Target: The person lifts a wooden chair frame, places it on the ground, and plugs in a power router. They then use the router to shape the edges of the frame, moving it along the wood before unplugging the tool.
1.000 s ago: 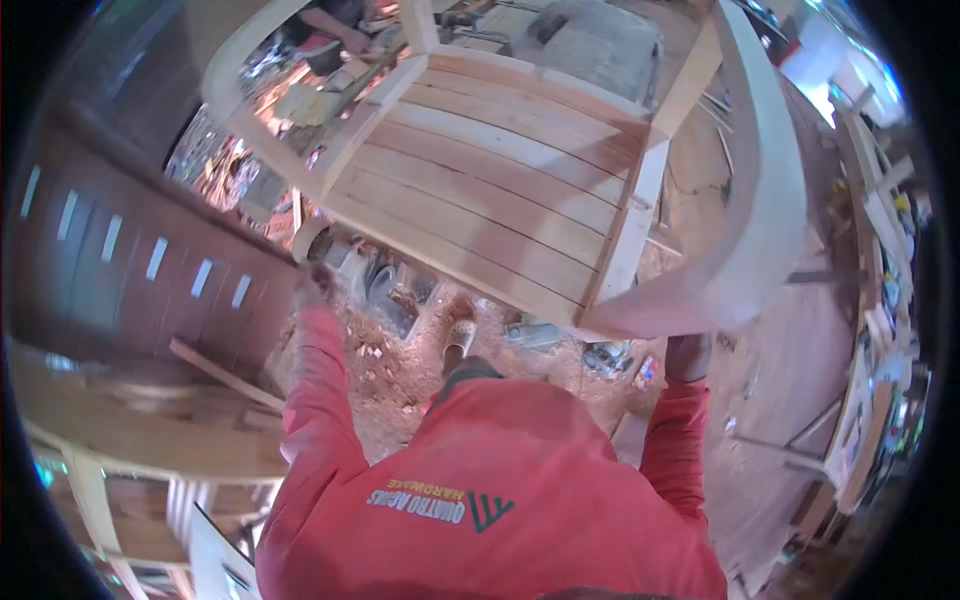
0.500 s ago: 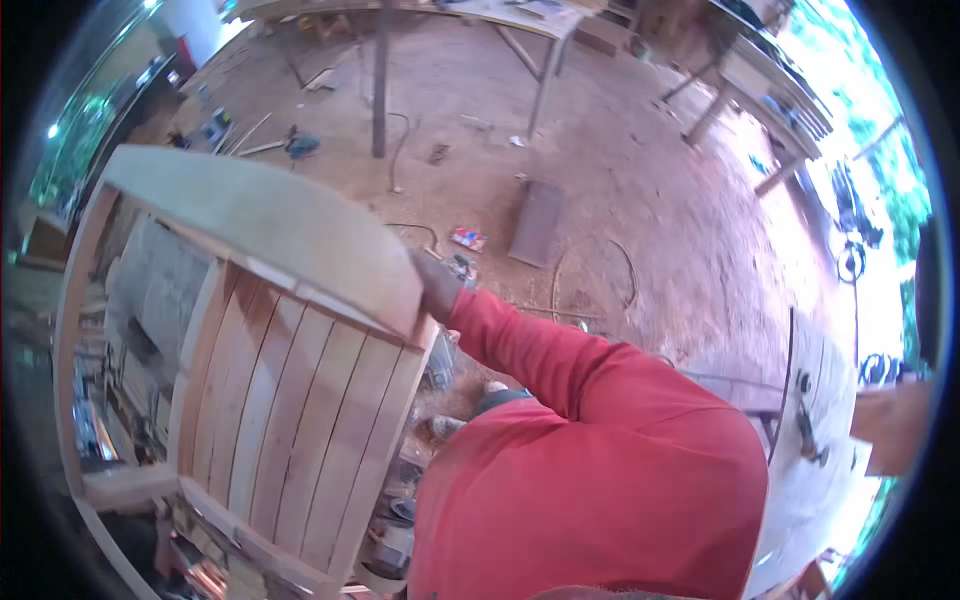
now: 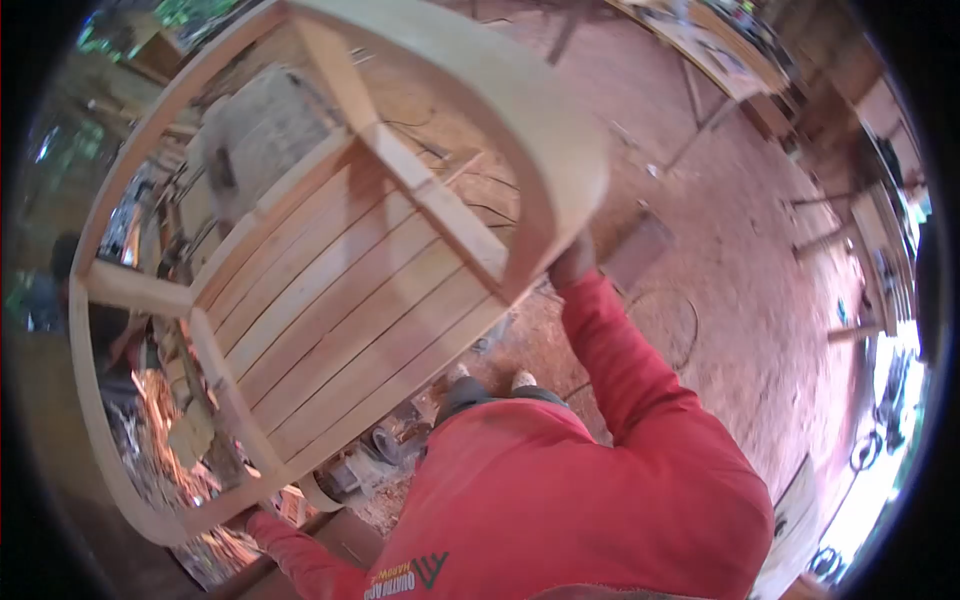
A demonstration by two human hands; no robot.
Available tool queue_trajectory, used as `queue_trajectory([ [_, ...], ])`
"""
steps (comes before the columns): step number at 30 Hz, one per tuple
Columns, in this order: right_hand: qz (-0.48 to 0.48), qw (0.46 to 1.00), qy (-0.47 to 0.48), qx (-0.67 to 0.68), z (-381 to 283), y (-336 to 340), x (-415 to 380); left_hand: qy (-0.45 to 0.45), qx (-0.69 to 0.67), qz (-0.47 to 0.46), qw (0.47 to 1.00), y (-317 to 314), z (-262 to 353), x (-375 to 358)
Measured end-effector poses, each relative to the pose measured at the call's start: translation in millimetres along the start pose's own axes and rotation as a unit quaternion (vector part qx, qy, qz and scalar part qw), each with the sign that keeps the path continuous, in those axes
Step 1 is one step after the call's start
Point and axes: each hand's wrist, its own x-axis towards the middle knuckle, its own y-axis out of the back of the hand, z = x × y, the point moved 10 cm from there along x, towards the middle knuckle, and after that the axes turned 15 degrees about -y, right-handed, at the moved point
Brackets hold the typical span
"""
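A pale wooden chair (image 3: 340, 290) with a slatted seat and a broad curved rail (image 3: 480, 90) fills the left and middle of the view, tilted in front of my body. My right hand (image 3: 572, 262) grips the rail's near right end, its fingers partly hidden behind the wood. At the lower left, my left hand (image 3: 240, 517) is closed round the opposite side of the frame; most of it is hidden under the wood. Red sleeves cover both arms.
Wood shavings and offcuts (image 3: 170, 430) lie below the chair at left. A board (image 3: 638, 250) and a cable (image 3: 690, 320) rest on the dirt floor. Workbenches stand at upper right (image 3: 700, 45) and far right (image 3: 875, 250). My feet (image 3: 490, 378) are just beyond my torso.
The chair has swung and risen toward the upper right, showing more of its curved frame. My left hand has come into view on its lower side. My right hand keeps its grip.
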Motion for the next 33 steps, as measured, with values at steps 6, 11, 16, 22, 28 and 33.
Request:
queue_trajectory([
  [6, -0.033, 0.993, 0.009, -0.117, 13, 47, 7, 0.01, -0.027, 0.029, 0.999, 45, -16, 17],
  [11, 0.016, 0.891, 0.096, -0.442, -4, 38, 3, 0.023, -0.055, 0.036, 0.998, 66, -33, 20],
  [16, -0.205, 0.971, -0.121, -0.014, 11, 16, 17, 0.026, -0.071, 0.037, 0.997, 76, -44, 22],
  [22, 0.033, 0.996, -0.066, -0.04, -2, 24, 4, 0.023, -0.081, 0.023, 0.996, 76, -47, 25],
  [28, 0.041, 0.996, -0.066, 0.053, -6, 36, -10, 0.014, -0.088, -0.008, 0.996, 52, -41, 37],
  [33, -0.13, 0.986, -0.096, 0.027, -10, 17, -34, 0.009, -0.068, -0.01, 0.998, 79, -35, 37],
])
